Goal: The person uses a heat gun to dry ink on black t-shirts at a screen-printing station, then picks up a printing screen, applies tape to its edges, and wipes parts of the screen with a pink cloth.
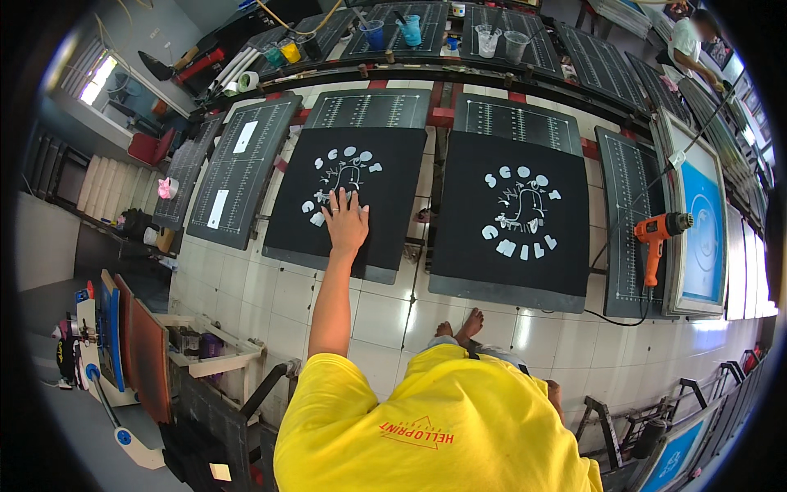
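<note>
My left hand lies flat, fingers spread, on a black fabric piece stretched over a dark printing board. It covers the lower part of a white print of a line drawing ringed by pale shapes. A ring shows on one finger. To the right, a second black fabric piece carries the same kind of print, fully in view and untouched. My right hand hangs low beside my yellow shirt; only a bit of it shows and its fingers are hidden.
An orange heat gun with a black cord is at the right, beside a blue-meshed screen frame. Ink cups stand on the far boards. Another person is at the far right. Marked boards extend left.
</note>
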The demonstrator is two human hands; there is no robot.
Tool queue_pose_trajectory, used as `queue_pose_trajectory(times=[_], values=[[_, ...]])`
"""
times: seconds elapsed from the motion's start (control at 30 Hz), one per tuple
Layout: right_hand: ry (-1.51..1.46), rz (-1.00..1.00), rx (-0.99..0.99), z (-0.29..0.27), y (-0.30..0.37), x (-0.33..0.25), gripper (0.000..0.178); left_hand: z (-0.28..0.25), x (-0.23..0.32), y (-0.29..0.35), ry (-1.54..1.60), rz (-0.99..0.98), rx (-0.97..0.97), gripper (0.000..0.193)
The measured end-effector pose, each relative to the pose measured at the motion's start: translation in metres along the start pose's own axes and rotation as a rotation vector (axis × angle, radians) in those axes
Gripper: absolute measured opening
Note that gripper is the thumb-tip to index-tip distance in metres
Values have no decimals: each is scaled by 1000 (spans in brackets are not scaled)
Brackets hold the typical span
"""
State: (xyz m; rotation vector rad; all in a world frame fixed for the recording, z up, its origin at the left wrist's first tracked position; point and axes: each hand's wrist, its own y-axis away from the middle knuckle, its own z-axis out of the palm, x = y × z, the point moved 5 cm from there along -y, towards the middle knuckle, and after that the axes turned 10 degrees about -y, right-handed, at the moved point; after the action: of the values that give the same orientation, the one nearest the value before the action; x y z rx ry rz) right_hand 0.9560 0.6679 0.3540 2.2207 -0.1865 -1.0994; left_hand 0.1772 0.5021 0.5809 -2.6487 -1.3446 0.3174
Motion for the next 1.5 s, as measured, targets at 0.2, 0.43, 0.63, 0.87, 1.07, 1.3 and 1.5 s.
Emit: queue_pose_trajectory(times=[0.2, 0.43, 0.63, 0.87, 1.07, 1.3, 1.5], values=[[50, 19, -5, 14, -4, 12, 35, -5, -13, 5, 76, -60, 6, 55], [121, 42, -6, 14, 5, -21, 34, 10, -35, 14, -22, -138, -47, 57], [137, 48, 3, 10, 9, -23, 33, -14, 16, 36, 57, 38, -28, 54], [165, 36, 18, 0, 12, 5, 31, -20, 27, 54, 19, -28, 16, 53], [-138, -40, 151, -39, 5, 25, 28, -41, 44, 76, 42, -19, 177, 38], [-313, -548, 768, -205, 20, -159, 23, -87, 139, 99, 951, -87, 306, 27], [-537, -956, 862, -383, -11, -244, 17, -174, 366, 147, 1348, 136, 139, 32]])
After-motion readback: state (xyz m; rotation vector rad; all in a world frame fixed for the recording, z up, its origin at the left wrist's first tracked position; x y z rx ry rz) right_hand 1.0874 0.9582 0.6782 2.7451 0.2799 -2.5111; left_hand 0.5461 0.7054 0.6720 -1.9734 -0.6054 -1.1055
